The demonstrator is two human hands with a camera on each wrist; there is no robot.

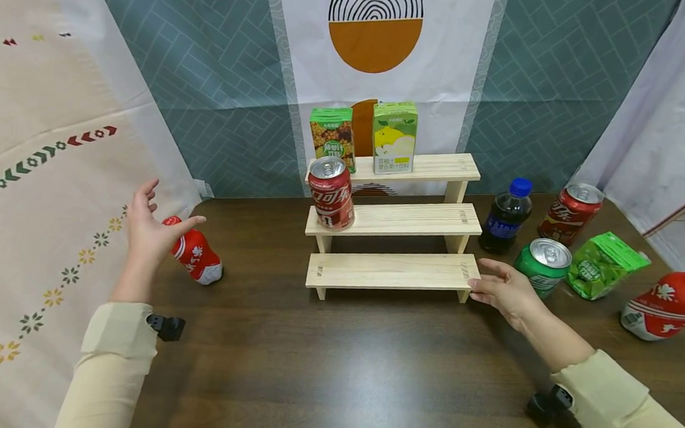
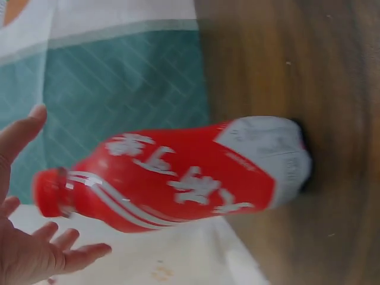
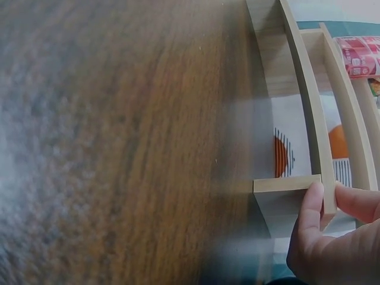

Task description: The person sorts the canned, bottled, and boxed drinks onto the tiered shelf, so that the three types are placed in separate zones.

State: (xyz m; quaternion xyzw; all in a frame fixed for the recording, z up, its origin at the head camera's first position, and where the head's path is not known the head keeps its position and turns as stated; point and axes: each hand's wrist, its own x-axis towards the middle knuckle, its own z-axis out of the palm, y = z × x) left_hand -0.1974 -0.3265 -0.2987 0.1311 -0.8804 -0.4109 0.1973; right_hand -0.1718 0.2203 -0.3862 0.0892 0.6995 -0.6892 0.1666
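Note:
My left hand point(image 1: 153, 234) is spread open beside a red plastic bottle point(image 1: 197, 257) with white lettering, standing on the table at the left. In the left wrist view, the fingers and thumb lie apart on either side of the bottle's cap point(image 2: 50, 193), holding nothing. On the other side, my right hand point(image 1: 505, 293) pinches the right end of the lowest step of a three-tier wooden shelf point(image 1: 392, 271). The right wrist view shows the thumb and a finger with the board's corner between them. A red cola can point(image 1: 333, 197) stands at the left of the middle step.
Two juice cartons, one brown-green point(image 1: 333, 138) and one pale green point(image 1: 394, 138), stand on the top step. Right of the shelf are a dark bottle point(image 1: 504, 217), another red can point(image 1: 571, 211), a green can point(image 1: 542, 267), a green snack bag point(image 1: 604, 266) and another red bottle point(image 1: 666, 306).

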